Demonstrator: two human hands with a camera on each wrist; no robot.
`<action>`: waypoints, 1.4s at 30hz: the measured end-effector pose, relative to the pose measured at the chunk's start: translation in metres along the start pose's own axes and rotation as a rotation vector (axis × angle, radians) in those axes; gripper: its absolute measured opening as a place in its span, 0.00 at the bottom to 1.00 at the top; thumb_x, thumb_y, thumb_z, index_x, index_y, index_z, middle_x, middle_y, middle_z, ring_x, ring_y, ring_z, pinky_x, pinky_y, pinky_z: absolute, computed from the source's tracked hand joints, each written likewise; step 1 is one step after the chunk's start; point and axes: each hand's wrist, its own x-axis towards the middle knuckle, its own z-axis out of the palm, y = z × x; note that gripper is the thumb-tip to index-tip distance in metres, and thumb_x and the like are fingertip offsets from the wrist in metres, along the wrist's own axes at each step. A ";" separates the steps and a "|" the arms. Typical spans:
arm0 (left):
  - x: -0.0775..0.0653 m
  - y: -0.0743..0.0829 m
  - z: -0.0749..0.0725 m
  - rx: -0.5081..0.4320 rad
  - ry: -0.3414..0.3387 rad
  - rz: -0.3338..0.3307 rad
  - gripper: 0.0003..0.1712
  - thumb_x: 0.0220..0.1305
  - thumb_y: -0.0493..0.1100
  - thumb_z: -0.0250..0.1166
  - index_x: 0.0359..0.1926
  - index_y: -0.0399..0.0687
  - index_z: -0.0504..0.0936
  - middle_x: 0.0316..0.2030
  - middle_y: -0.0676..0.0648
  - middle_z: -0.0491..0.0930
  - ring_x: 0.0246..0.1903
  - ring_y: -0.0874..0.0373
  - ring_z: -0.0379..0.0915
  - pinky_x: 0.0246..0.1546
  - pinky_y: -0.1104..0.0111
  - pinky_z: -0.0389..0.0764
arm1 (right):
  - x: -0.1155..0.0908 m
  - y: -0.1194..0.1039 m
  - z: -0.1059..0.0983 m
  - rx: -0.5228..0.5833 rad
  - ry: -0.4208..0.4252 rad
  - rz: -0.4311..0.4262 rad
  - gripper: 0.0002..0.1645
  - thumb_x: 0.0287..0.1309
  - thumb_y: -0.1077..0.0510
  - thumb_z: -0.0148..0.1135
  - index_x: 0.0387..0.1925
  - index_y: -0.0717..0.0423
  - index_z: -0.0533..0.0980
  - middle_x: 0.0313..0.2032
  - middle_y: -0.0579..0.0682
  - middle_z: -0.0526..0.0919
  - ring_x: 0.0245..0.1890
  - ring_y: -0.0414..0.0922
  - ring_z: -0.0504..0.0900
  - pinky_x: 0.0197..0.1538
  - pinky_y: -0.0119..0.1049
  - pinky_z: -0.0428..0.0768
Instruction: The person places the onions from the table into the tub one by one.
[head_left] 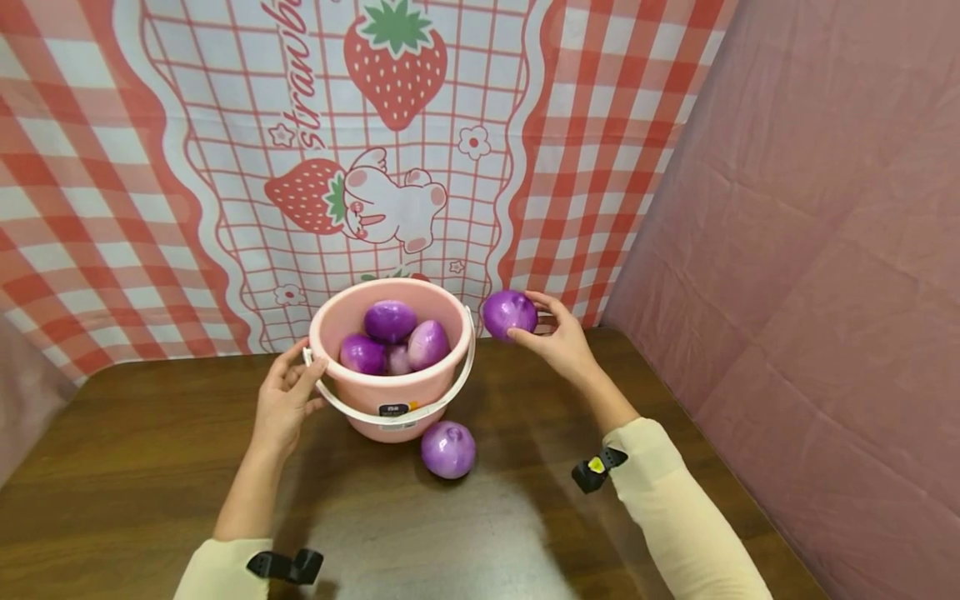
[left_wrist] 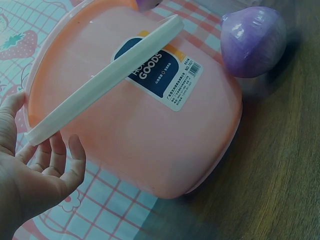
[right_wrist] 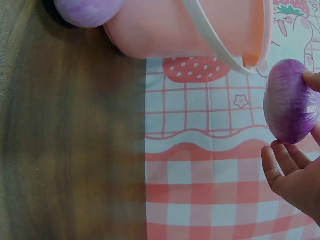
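A pink bucket [head_left: 397,392] with a white handle [head_left: 420,412] stands on the table, several purple onions [head_left: 391,321] inside it. My left hand [head_left: 281,400] grips the bucket's left rim, thumb on one side and fingers on the other, as the left wrist view [left_wrist: 37,175] also shows. Just right of the bucket, my right hand [head_left: 558,337] holds an onion [head_left: 509,315] in the air between thumb and fingers, at about rim height. Another onion [head_left: 448,450] lies on the table against the bucket's front right side.
The brown wooden table [head_left: 420,533] runs up to a strawberry-print cloth [head_left: 480,192] hanging close behind the bucket. A pink cloth wall [head_left: 817,208] borders the right side. Both wrists wear black straps with small devices [head_left: 592,473].
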 end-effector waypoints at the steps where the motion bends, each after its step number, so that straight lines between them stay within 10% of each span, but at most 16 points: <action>1: 0.000 0.000 0.000 0.000 -0.001 -0.001 0.26 0.64 0.39 0.60 0.63 0.49 0.66 0.29 0.59 0.77 0.26 0.66 0.75 0.27 0.74 0.83 | 0.000 -0.001 0.000 -0.003 0.000 0.000 0.38 0.46 0.55 0.73 0.61 0.50 0.68 0.55 0.58 0.73 0.50 0.56 0.75 0.50 0.45 0.81; 31: 0.001 -0.001 0.000 0.002 0.010 -0.011 0.25 0.64 0.40 0.60 0.61 0.52 0.67 0.29 0.59 0.77 0.27 0.67 0.74 0.26 0.75 0.82 | 0.003 -0.052 0.017 0.020 -0.037 -0.089 0.37 0.49 0.62 0.70 0.61 0.60 0.67 0.55 0.65 0.73 0.53 0.58 0.72 0.56 0.49 0.75; 42: 0.001 0.000 0.000 0.004 0.007 -0.006 0.26 0.64 0.40 0.60 0.62 0.51 0.67 0.29 0.60 0.76 0.27 0.67 0.74 0.26 0.75 0.82 | 0.019 -0.036 0.024 0.006 -0.057 -0.105 0.38 0.46 0.54 0.73 0.60 0.48 0.69 0.54 0.57 0.74 0.52 0.53 0.74 0.49 0.45 0.79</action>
